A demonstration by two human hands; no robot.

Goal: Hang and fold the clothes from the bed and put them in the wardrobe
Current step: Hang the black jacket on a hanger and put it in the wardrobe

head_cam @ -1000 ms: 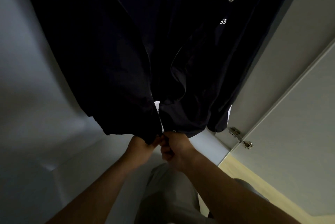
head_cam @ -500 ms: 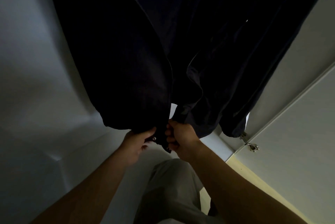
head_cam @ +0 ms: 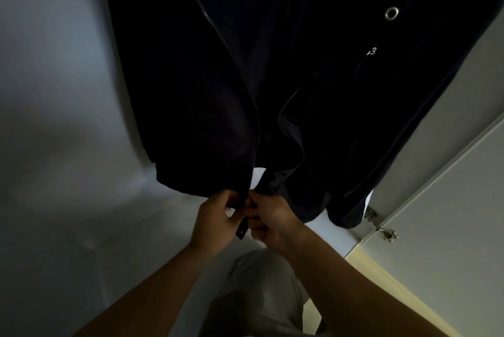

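Observation:
A dark navy zip jacket [head_cam: 313, 77] hangs inside the white wardrobe [head_cam: 54, 118] and fills the upper part of the head view. Its front is unzipped, with a metal eyelet and small white print on the right panel. My left hand [head_cam: 215, 219] pinches the bottom hem of the left front panel at the zipper. My right hand [head_cam: 270, 219] grips the bottom of the right front panel beside it. The two hands touch at the zipper's lower end [head_cam: 242, 230]. The hanger and rail are out of view.
The wardrobe's open white door [head_cam: 450, 227] stands at the right, with metal hinges [head_cam: 381, 227] near its lower edge. A strip of pale wooden floor [head_cam: 387, 290] runs below it. My grey trouser leg [head_cam: 259, 295] is under my hands.
The view shifted slightly. My hands stayed together at the jacket's bottom hem, and the two zipper ends now sit side by side between my fingers.

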